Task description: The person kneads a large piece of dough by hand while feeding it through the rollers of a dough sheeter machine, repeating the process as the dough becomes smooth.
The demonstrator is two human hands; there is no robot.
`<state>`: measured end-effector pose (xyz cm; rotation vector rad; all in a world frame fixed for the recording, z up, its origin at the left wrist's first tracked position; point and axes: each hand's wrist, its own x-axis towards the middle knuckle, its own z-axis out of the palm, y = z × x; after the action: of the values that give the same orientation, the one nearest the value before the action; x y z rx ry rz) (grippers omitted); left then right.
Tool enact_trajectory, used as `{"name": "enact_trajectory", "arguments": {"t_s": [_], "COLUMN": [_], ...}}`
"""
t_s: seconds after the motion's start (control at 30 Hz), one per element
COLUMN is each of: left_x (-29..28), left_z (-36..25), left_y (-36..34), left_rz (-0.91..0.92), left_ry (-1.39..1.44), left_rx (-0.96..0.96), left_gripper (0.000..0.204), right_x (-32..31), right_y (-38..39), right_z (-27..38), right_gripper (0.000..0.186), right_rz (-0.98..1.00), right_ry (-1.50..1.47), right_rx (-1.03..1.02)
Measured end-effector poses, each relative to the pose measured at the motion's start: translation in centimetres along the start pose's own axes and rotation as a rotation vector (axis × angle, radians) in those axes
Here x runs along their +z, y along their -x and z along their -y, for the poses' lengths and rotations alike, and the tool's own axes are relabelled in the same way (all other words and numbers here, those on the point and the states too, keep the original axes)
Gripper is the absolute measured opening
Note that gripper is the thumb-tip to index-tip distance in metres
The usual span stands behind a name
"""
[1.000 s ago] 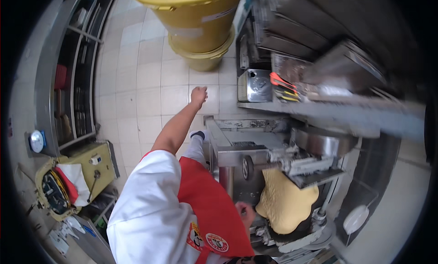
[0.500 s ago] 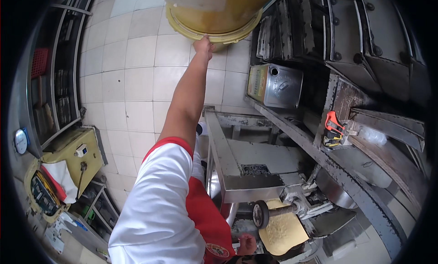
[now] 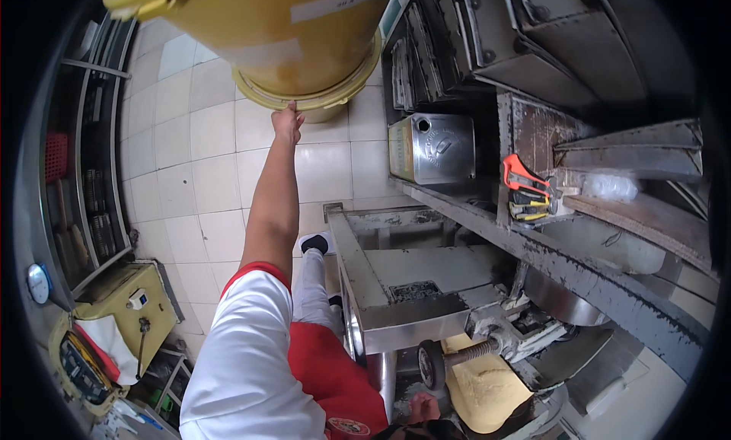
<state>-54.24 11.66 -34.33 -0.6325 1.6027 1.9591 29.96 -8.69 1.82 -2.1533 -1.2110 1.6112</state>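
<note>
A large yellow plastic bucket [image 3: 259,29] with pale labels stands in the upper part of the view. Below it runs a yellow rim [image 3: 335,97], with part of another yellow body under it. My left hand [image 3: 287,123] is at the end of my outstretched arm, its fingers closed on the near edge of that rim. Low in the view, my right hand [image 3: 424,407] is close to a sheet of pale yellow dough [image 3: 487,387] on a machine with a threaded shaft and black wheel [image 3: 432,364]. The right fingers are too small and blurred to read.
A square metal tin [image 3: 445,154] stands beside a worn metal frame [image 3: 533,257]. An orange-handled cutter [image 3: 524,173] lies on a ledge, with dark trays [image 3: 525,36] stacked behind. A shelving rack [image 3: 95,181] and a yellow cabinet [image 3: 141,299] line the left side.
The view has shifted, so the bucket and my left hand appear further left and lower. More of the bucket and my leg and shoe now show. My left hand stays on the rim.
</note>
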Motion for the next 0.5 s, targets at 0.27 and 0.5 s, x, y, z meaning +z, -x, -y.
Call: {"name": "enact_trajectory", "arguments": {"t_s": [0.27,0.5], "left_x": [-4.9,-8.4], "left_z": [5.2,10.2], "left_y": [6.2,13.1], "left_rz": [0.05,-0.009], "left_ry": [-0.003,0.158], "left_rx": [-0.046,-0.087], "left_gripper": [0.02,0.017], "right_x": [6.7,5.2], "right_y": [3.9,5.6], "right_z": [6.4,8.9], "right_gripper": [0.014,0.012], "right_rz": [-0.116,-0.132], "right_ry": [0.026,-0.053], "right_rx": [-0.149,-0.183]}}
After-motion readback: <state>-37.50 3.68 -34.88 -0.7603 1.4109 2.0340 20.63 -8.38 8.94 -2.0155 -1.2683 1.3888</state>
